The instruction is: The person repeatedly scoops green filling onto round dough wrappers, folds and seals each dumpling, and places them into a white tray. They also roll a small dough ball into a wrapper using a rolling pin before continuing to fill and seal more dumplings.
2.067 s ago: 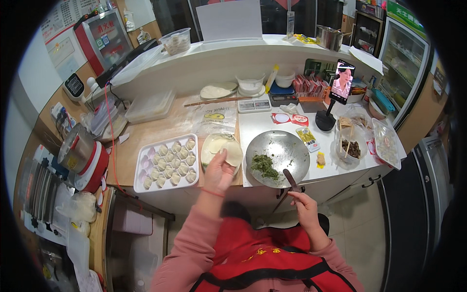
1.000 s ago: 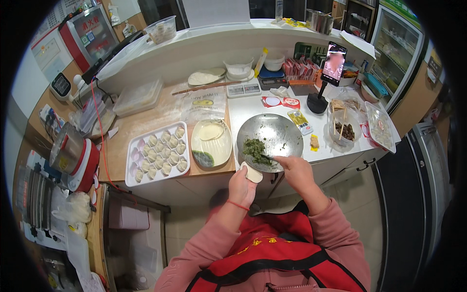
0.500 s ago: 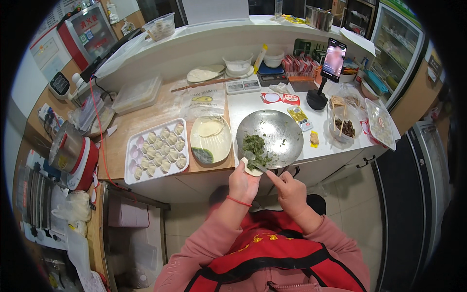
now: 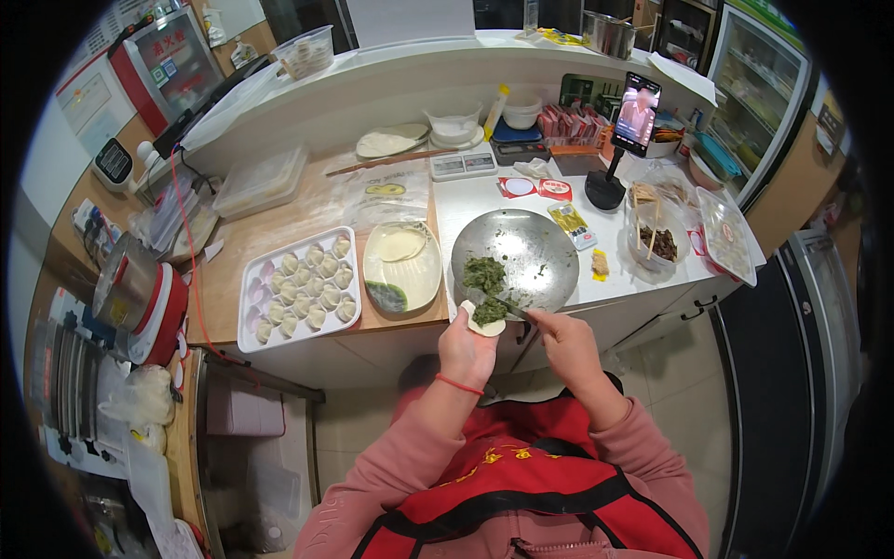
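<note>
My left hand [image 4: 466, 354] holds a round dumpling wrapper [image 4: 493, 328] at the near rim of a wide steel bowl [image 4: 533, 233], with green filling on the wrapper. My right hand [image 4: 570, 347] is closed round a metal filling spatula [image 4: 514, 308], its working end at the green filling over the wrapper. Chopped green filling [image 4: 483, 275] is heaped on the left side of the bowl. Left of it, a leaf-patterned plate [image 4: 428, 291] carries a stack of pale wrappers [image 4: 400, 245]. Farther left, a white tray [image 4: 254, 343] holds rows of shaped dumplings.
A phone [image 4: 637, 114] stands on a black stand behind the bowl. To the right are a tub of dark food [image 4: 659, 244] with chopsticks and a lidded box [image 4: 726, 240]. A kitchen scale [image 4: 463, 166] and rolling stick [image 4: 391, 161] lie behind. A red-based machine [image 4: 154, 312] is far left.
My right hand has moved slightly up and right, with the spatula angled differently. More green filling now sits on the wrapper. My left hand has hardly moved.
</note>
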A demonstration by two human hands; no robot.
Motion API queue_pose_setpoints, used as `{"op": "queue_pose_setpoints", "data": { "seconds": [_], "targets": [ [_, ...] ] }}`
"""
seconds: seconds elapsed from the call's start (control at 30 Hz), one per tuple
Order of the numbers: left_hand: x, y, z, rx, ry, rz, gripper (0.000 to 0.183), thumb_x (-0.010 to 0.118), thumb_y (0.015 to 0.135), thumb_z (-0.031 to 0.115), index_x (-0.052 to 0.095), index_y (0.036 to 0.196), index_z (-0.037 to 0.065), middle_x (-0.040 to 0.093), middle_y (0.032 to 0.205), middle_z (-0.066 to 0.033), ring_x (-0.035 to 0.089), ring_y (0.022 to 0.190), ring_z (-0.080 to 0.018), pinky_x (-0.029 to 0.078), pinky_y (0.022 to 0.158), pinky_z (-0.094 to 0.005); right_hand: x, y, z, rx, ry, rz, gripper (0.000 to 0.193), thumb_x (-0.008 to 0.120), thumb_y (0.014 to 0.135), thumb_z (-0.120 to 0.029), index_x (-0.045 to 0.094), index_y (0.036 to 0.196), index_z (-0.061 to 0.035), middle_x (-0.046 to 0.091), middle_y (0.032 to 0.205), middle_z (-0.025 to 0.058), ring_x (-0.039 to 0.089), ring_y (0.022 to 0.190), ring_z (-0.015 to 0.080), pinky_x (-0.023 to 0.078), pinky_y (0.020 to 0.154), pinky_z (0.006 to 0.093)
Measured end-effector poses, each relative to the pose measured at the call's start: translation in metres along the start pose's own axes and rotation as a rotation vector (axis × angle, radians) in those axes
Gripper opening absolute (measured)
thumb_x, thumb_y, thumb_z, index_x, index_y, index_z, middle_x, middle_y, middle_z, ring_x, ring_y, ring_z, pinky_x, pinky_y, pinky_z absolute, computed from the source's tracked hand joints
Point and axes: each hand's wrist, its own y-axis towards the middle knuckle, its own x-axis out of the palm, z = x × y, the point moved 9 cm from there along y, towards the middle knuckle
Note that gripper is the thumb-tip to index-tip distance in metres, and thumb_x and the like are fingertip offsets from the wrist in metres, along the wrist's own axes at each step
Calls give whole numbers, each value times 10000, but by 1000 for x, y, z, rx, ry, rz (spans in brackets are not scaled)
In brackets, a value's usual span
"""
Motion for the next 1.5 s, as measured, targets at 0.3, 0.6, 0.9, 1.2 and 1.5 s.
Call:
{"op": "queue_pose_setpoints", "data": {
  "seconds": [0.3,0.6,0.9,1.2,1.5],
  "targets": [
    [-4,0,2,-33,-85,-76,373,295,1082,215,455,1329,-13,531,1345,-145,528,1238,-301,418,1081,-457,13,-35,-35,-192,-193,41,472,595,823,-20,639,1260,-193,571,822,87,624,683,310,502,577,416],
    [-34,0,7,-106,-160,-31,372,275,1073,226,489,1223,-38,591,1195,-199,559,1151,-334,438,1059,-480,20,-47,-40,-241,-130,-4,485,601,826,3,650,1265,-197,581,852,72,625,677,293,502,580,401],
    [-23,-7,12,-111,-132,-103,369,297,1074,248,496,1263,1,593,1209,-187,579,1125,-334,444,1056,-497,8,-41,-49,-223,-64,38,378,605,871,27,689,1201,-135,574,806,95,599,669,263,481,619,329],
    [-17,-13,18,-88,5,-82,376,294,1080,275,481,1329,64,598,1176,-135,576,1132,-330,425,1066,-509,2,-40,-46,-113,240,-70,316,607,874,1,685,1167,-91,598,761,121,617,667,311,498,613,366],
    [-6,-22,9,-107,7,-126,384,332,1077,253,450,1385,58,580,1189,-113,567,1137,-294,434,1060,-492,4,-41,-52,-126,75,16,301,609,866,7,683,1146,-77,599,776,155,615,685,339,493,614,405]
  ]
}}
